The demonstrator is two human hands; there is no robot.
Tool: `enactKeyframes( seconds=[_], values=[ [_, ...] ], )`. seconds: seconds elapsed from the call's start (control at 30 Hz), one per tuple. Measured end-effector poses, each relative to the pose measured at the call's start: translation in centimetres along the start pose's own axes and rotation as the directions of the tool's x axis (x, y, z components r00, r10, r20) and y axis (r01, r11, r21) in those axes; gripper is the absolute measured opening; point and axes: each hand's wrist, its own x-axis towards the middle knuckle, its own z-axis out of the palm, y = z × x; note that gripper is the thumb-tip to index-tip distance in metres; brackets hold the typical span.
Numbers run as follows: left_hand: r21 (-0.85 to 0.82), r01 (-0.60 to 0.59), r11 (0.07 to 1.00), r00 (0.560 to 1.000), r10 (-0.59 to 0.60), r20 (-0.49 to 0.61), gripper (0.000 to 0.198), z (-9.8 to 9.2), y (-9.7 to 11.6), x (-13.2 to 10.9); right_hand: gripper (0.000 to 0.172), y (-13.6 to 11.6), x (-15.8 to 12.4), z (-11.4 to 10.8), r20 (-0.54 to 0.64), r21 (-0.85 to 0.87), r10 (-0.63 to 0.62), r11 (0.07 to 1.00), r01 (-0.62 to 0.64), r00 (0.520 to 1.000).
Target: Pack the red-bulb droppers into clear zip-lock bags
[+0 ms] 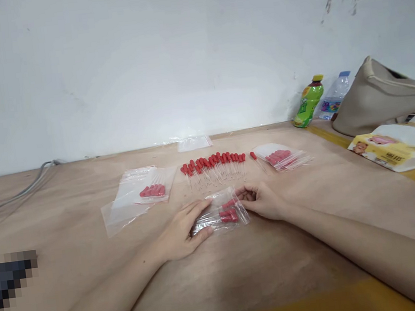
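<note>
— Two hands are on one small bag (215, 219), and we are holding it down on the table (282, 267), just in front of the row of loose droppers (214, 167).

— What is our left hand (181, 234) doing?

— It is lying over the bag's left end, fingers on top and thumb at the near edge, gripping it lightly. Our right hand (262, 200) is curling its fingers and pinching the right end.

— Are we touching the loose row?

— No, but our right knuckles are sitting very near it.

— So what could be going wrong?

— We are thinking the red droppers inside (229, 215) have thin tubes, and those could be cracking if the flat hand is pressing too hard. A bump from the right hand could be knocking the loose ones out of line. The bag is looking slippery too, so a weak pinch could be letting droppers slide out.

— And the other bags?

— One filled bag (150, 187) is lying to the left, and a pile of filled bags (281, 157) is lying to the right, both well apart from our hands.
</note>
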Motion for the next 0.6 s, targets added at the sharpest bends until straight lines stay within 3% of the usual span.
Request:
enactKeyframes(
  seconds=[0.13, 0.2, 0.27, 0.33, 0.43, 0.5, 0.6],
  values=[
    [0.012, -0.002, 1.000, 1.000, 0.002, -0.005, 0.049, 0.0, 0.0, 0.0, 0.018, -0.9, -0.2, -0.1, 0.087, -0.161, -0.085, 0.982, 0.098, 0.993],
    [0.021, -0.004, 1.000, 1.000, 0.004, 0.006, 0.046, 0.0, 0.0, 0.1, 0.018, -1.2, 0.2, -1.2, 0.039, -0.334, -0.111, 0.935, 0.118, 0.993],
    [0.030, 0.004, 1.000, 1.000, -0.005, 0.023, 0.044, 0.0, -0.1, 0.1, 0.017, -1.2, 1.0, -2.9, -0.110, -0.570, -0.116, 0.821, 0.033, 0.987],
    [0.034, 0.010, 0.999, 0.999, -0.011, 0.036, 0.044, 0.0, -0.2, 0.0, 0.019, -1.1, 2.2, -4.5, -0.264, -0.768, -0.099, 0.624, -0.147, 0.959],
    [0.032, 0.007, 0.999, 0.999, -0.008, 0.037, 0.044, 0.1, -0.2, 0.0, 0.025, -0.7, 4.2, -6.0, -0.353, -0.862, 0.040, 0.375, -0.342, 0.935],
    [0.033, 0.008, 0.999, 0.999, -0.009, 0.034, 0.044, 0.1, -0.2, 0.0, 0.029, -0.5, 5.3, -6.1, -0.382, -0.864, 0.133, 0.301, -0.405, 0.915],
    [0.033, 0.004, 0.999, 1.000, -0.005, 0.031, 0.044, 0.1, -0.2, 0.0, 0.032, -0.2, 6.5, -5.5, -0.408, -0.847, 0.212, 0.277, -0.455, 0.888]
  ],
)
